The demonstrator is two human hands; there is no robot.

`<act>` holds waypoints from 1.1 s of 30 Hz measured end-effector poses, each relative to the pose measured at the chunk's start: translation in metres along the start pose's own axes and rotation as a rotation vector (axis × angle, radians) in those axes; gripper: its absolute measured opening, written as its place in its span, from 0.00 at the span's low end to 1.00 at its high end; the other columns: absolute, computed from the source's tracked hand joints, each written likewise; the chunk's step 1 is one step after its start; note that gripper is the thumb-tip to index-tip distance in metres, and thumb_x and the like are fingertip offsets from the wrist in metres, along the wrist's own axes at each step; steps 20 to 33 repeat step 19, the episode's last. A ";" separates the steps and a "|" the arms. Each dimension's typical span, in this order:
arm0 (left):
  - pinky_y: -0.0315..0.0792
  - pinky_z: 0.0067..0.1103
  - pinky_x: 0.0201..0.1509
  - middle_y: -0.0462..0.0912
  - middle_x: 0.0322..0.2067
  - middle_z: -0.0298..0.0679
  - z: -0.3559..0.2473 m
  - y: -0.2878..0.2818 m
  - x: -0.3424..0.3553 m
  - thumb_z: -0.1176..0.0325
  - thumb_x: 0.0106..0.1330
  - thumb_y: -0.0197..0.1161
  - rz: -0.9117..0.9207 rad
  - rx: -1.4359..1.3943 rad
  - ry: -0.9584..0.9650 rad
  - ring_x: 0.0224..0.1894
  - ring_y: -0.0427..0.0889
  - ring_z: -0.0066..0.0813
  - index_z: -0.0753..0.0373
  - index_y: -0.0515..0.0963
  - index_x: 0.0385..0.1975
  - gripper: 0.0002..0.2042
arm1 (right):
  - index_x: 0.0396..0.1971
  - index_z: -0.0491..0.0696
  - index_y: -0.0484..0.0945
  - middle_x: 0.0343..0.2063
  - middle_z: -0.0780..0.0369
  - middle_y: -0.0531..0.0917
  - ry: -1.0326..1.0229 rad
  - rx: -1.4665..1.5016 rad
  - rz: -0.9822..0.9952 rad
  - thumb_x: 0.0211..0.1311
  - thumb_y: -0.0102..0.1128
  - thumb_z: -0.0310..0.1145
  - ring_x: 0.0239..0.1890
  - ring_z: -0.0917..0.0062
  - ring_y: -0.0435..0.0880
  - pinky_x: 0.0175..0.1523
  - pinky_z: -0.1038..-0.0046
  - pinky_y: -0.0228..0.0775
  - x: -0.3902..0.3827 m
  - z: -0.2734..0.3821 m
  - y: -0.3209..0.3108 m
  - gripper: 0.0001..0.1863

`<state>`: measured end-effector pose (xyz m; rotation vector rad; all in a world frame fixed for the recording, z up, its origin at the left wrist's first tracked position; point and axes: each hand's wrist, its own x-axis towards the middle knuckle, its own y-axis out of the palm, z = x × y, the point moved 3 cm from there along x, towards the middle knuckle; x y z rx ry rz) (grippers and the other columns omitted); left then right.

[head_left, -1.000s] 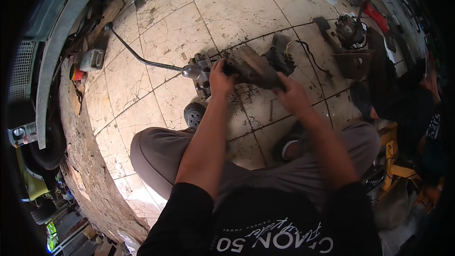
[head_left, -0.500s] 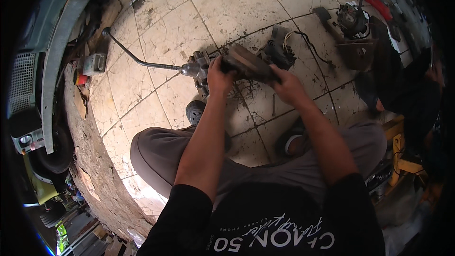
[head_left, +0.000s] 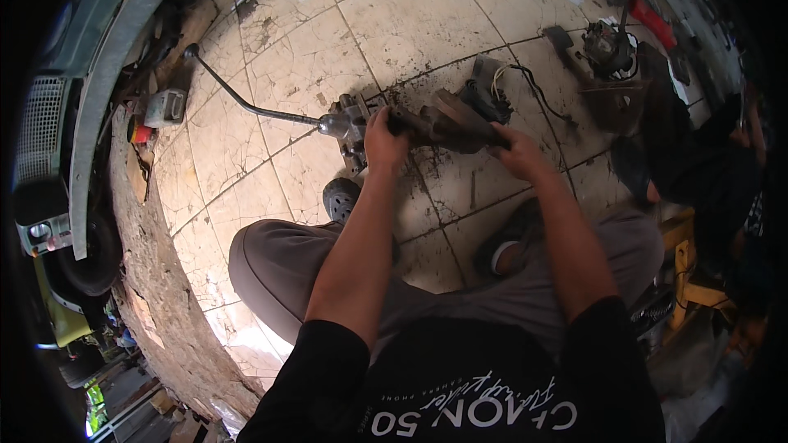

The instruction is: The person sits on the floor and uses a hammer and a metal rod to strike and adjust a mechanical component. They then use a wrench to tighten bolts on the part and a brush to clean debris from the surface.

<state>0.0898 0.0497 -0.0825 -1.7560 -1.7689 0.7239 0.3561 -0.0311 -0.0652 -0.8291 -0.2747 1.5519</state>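
Between my two hands, above the tiled floor, is a dark, grimy metal part (head_left: 458, 123) with a narrow left end and a broader brown body. My left hand (head_left: 386, 143) is closed round its narrow end. At its right end, my right hand (head_left: 523, 153) grips the edge with fingers and thumb. Just left of my left hand lies a greasy metal housing (head_left: 353, 125) with a long bent gear lever (head_left: 246, 105) sticking out to the left. Beyond the held part, a dark device with wires (head_left: 489, 92) rests on the floor, partly hidden. The exact kind of the held part is unclear.
Dirt specks are scattered over the tiles (head_left: 295, 49). At the far right stand a dark motor-like part (head_left: 610, 47), a rusty bracket (head_left: 616, 102) and a red-handled tool (head_left: 652, 20). Another person (head_left: 698, 156) sits at the right. A vehicle front (head_left: 49, 131) fills the left edge.
The held part has turned, showing more of its rounded underside. My right hand has shifted to the right, while my left hand keeps nearly the same place.
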 end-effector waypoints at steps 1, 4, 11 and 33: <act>0.69 0.30 0.61 0.75 0.54 0.49 -0.001 0.000 -0.001 0.71 0.47 0.71 -0.004 -0.033 -0.006 0.57 0.75 0.44 0.64 0.72 0.55 0.31 | 0.58 0.48 0.72 0.52 0.51 0.77 -0.017 -0.073 -0.041 0.56 0.66 0.33 0.55 0.60 0.76 0.59 0.66 0.67 0.002 0.001 -0.004 0.28; 0.68 0.30 0.62 0.73 0.56 0.49 -0.005 -0.002 0.000 0.74 0.43 0.71 -0.004 -0.101 -0.029 0.58 0.73 0.46 0.65 0.74 0.53 0.30 | 0.58 0.47 0.72 0.49 0.53 0.79 -0.141 -0.122 -0.137 0.57 0.65 0.31 0.53 0.61 0.77 0.58 0.68 0.68 0.005 0.020 -0.015 0.27; 0.68 0.30 0.62 0.73 0.56 0.48 0.002 -0.002 0.003 0.74 0.43 0.71 0.022 -0.145 -0.013 0.58 0.73 0.45 0.64 0.74 0.53 0.30 | 0.58 0.50 0.72 0.51 0.51 0.78 -0.134 -0.064 -0.081 0.55 0.65 0.34 0.54 0.56 0.76 0.58 0.64 0.68 0.005 0.016 0.002 0.28; 0.66 0.31 0.64 0.73 0.56 0.50 0.000 0.000 0.001 0.72 0.45 0.70 -0.010 -0.153 -0.014 0.59 0.71 0.47 0.63 0.72 0.55 0.31 | 0.61 0.49 0.70 0.56 0.49 0.75 -0.185 0.108 -0.057 0.58 0.65 0.33 0.59 0.62 0.74 0.62 0.68 0.65 0.001 0.051 -0.002 0.29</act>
